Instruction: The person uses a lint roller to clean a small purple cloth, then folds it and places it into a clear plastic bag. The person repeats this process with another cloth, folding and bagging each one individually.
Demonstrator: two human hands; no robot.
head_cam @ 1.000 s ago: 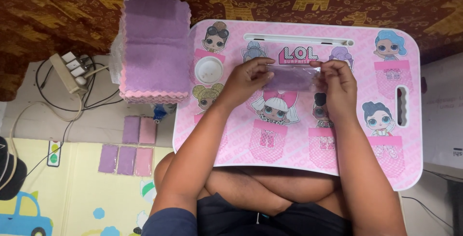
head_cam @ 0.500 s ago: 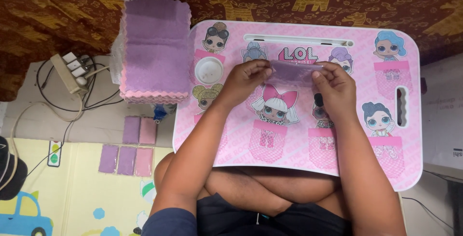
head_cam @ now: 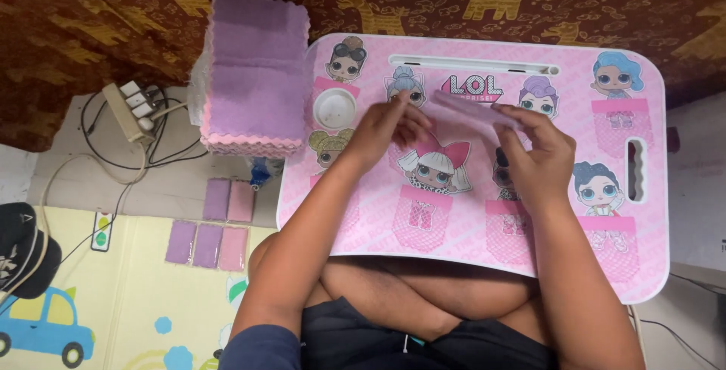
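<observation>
A small folded lilac cloth (head_cam: 470,112) lies tilted over the middle of a pink lap table (head_cam: 643,211) printed with cartoon dolls. My left hand (head_cam: 387,132) pinches its left end, fingers curled, slightly blurred. My right hand (head_cam: 538,150) holds the right end from below. Both forearms reach in from the bottom over my crossed legs. A tall stack of lilac and pink cloths (head_cam: 255,75) stands just left of the table.
A round white cup recess (head_cam: 334,107) is at the table's left, a slot (head_cam: 473,63) along its far edge. Several folded cloths (head_cam: 213,226) lie on the floor mat at left. A power strip (head_cam: 134,109) with cables sits further left, a dark cap (head_cam: 23,253) at the left edge.
The cloth has gone from flat and stretched between both hands to tilted and partly folded. My left hand moved up and left along it; my right hand dropped slightly lower.
</observation>
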